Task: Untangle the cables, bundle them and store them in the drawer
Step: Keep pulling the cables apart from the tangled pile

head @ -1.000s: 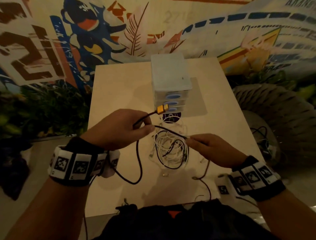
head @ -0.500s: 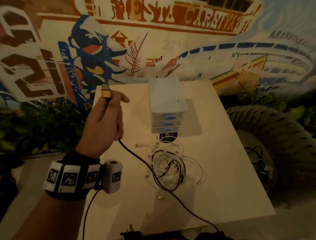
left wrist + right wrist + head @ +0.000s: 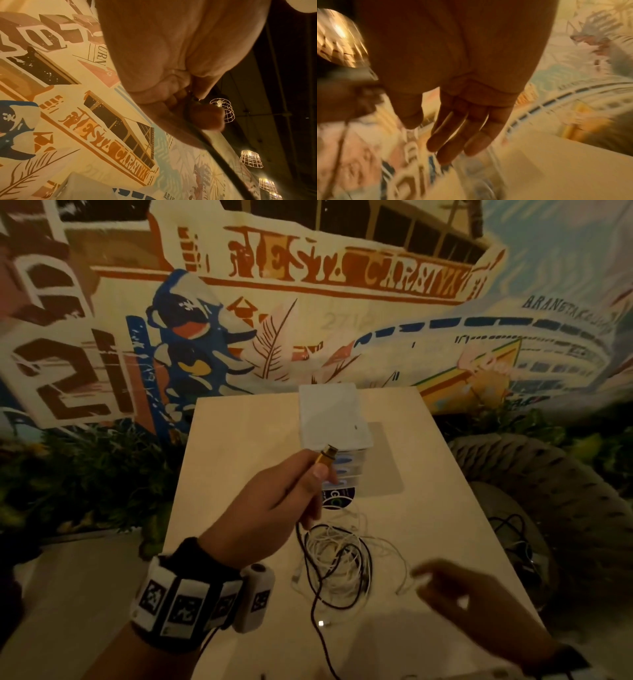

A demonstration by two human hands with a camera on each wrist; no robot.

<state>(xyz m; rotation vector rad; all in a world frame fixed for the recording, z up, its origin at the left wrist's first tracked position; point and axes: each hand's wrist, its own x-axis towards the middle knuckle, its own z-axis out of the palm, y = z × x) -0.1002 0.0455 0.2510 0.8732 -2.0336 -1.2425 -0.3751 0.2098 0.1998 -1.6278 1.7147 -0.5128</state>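
Your left hand [image 3: 274,501] pinches one black cable [image 3: 317,594] by its gold plug [image 3: 324,457] above the table [image 3: 445,525]; your right hand [image 3: 459,601] hovers spread beside one white cable tangle [image 3: 346,563] before one drawer unit [image 3: 334,422].

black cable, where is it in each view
Head: black cable runs from the left hand down through the white tangle, lower centre.
Left wrist: a dark line from the fingers toward bottom right.
Right wrist: too blurred to tell.
Shared landmark: the wall mural.
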